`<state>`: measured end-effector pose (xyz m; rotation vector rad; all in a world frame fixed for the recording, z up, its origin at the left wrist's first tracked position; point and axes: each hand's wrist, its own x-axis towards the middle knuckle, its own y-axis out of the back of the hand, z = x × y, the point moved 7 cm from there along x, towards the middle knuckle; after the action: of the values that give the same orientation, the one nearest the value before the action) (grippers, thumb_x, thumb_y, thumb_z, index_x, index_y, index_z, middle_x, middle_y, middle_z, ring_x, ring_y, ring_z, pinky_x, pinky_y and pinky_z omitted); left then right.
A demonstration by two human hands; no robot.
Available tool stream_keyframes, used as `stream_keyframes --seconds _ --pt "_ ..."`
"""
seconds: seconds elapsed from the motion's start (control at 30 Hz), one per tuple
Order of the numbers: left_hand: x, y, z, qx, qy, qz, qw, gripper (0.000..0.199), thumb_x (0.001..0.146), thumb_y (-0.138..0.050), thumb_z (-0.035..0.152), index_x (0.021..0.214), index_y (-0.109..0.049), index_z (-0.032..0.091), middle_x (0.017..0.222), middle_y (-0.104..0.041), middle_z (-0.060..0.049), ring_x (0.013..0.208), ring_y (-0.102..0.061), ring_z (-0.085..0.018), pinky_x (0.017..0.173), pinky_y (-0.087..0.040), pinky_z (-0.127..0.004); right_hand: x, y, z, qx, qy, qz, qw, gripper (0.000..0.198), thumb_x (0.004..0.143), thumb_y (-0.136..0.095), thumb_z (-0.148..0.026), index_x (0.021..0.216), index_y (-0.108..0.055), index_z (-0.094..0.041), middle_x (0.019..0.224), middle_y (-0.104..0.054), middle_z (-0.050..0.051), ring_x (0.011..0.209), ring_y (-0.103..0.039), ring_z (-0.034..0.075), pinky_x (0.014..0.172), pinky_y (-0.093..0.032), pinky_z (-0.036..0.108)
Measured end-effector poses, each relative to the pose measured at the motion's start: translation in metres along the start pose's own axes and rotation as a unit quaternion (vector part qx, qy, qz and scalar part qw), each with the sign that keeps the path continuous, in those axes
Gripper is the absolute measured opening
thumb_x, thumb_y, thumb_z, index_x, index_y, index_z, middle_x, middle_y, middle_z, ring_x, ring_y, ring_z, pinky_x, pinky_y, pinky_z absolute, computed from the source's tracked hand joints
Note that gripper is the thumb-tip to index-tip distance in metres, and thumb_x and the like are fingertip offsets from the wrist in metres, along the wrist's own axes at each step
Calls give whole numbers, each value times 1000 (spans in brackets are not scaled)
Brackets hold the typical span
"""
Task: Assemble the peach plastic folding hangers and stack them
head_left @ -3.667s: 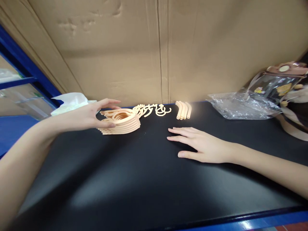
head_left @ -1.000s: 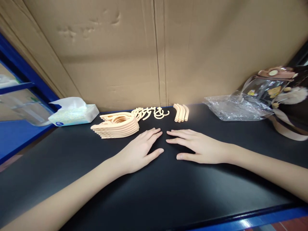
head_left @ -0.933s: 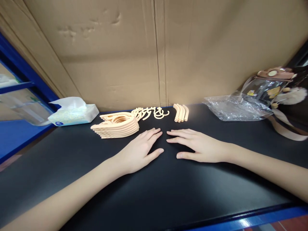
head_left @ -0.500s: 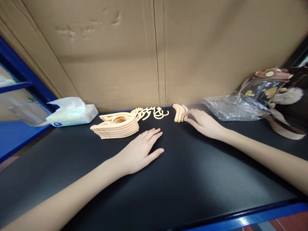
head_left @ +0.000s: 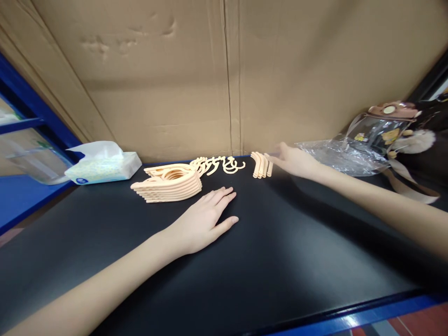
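Blue frame (head_left: 58, 123) on the far left, clear container (head_left: 30, 154) seen through it. Brown cardboard (head_left: 157, 98) runs upright along the back of the black worktop (head_left: 245, 270). Next, tissue pack (head_left: 105, 165) lying near the back left, one sheet sticking up out of the top. Right of that, stack of curved peach pieces (head_left: 171, 189), layered flat, several high, a rounded opening visible from above. Left hand (head_left: 206, 219) is in front and to the right of the stack, palm down on worktop, fingers spread and relaxed, nothing in them. Behind the left hand: peach hooks (head_left: 213, 164) in a loose row, left ones bunched and overlapping next to the stack, right ones more spread out. Then peach bent tubes (head_left: 259, 164), lying side by side near the cardboard, just right of the hooks, ends toward the camera. Right hand (head_left: 296, 161) reaches in from the right, fingertips at the rightmost tube; motion blur there, can't tell if the fingers are closed on it or only touching. Forearm casts a dark shadow on the worktop. Further right: crumpled clear plastic bag (head_left: 343, 156), then clear bottle (head_left: 376, 128) with brown lid, pale pompom (head_left: 422, 141) beside it, beige strap (head_left: 413, 186) looping down onto the worktop.
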<state>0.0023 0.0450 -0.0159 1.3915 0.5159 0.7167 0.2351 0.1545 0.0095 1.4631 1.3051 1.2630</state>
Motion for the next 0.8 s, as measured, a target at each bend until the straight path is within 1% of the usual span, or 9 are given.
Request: stream_keyframes --seconds 0.07,0.13,0.3,0.43,0.5,0.57,0.63,0.7,0.8 --pt "0 0 0 0 2 -6 1000 58 95 -32 50 141 -34 15 149 -32 -11 138 -29 -27 112 -28 -46 13 -1 -1 -13 -30 -17 999 64 88 -35 -60 121 -46 -7 108 -64 24 98 -61 36 78 -47 45" --pt "0 0 -1 0 4 -7 1000 58 95 -31 50 142 -34 15 149 -32 -12 138 -28 -27 112 -28 -45 23 -4 -7 -20 -48 -31 998 69 86 -32 -65 117 -49 -6 107 -64 25 97 -62 36 78 -46 45" --pt "-1 0 -1 -3 4 -3 1000 58 95 -33 49 141 -35 14 149 -32 -12 138 -29 -28 111 -29 -45 32 -9 -29 -21 -63 -56 996 76 83 -32 -70 120 -46 -6 97 -67 21 80 -66 29 73 -48 40" --pt "0 -1 -1 -1 3 -3 1000 58 95 -32 49 142 -34 14 149 -32 -11 138 -28 -27 112 -28 -44 36 -11 -41 -18 -72 -80 994 78 78 -45 -69 120 -46 -3 89 -68 19 63 -66 26 60 -51 37" --pt "0 -2 -1 3 3 -6 1000 58 96 -32 49 142 -34 14 150 -31 -11 138 -27 -27 113 -26 -43 38 -12 -43 -10 -75 -91 993 72 78 -50 -62 119 -47 -3 87 -68 18 55 -65 23 53 -51 34" --pt "-1 -2 -2 5 4 -8 1000 59 96 -31 49 142 -33 14 150 -30 -11 139 -26 -26 113 -26 -43 40 -14 -43 2 -74 -101 992 60 80 -52 -53 114 -53 -3 80 -69 15 49 -63 20 48 -50 31" --pt "-1 -2 -2 3 4 -8 1000 59 96 -31 50 142 -33 14 150 -30 -11 139 -26 -26 113 -26 -43 42 -15 -43 10 -69 -108 992 44 82 -52 -43 101 -61 -5 72 -68 12 47 -61 17 46 -50 29" --pt "-2 -2 -1 1 3 -7 1000 58 96 -31 50 142 -33 15 150 -31 -11 139 -27 -27 113 -26 -44 43 -17 -42 15 -63 -110 992 33 82 -53 -35 87 -66 -6 66 -67 11 46 -60 16 46 -50 28" --pt "-2 -2 -1 3 3 -8 1000 59 96 -30 50 142 -33 14 150 -31 -11 139 -27 -27 113 -26 -44 45 -15 -37 22 -56 -99 993 28 81 -54 -30 78 -67 -6 62 -66 11 44 -59 15 47 -50 27"
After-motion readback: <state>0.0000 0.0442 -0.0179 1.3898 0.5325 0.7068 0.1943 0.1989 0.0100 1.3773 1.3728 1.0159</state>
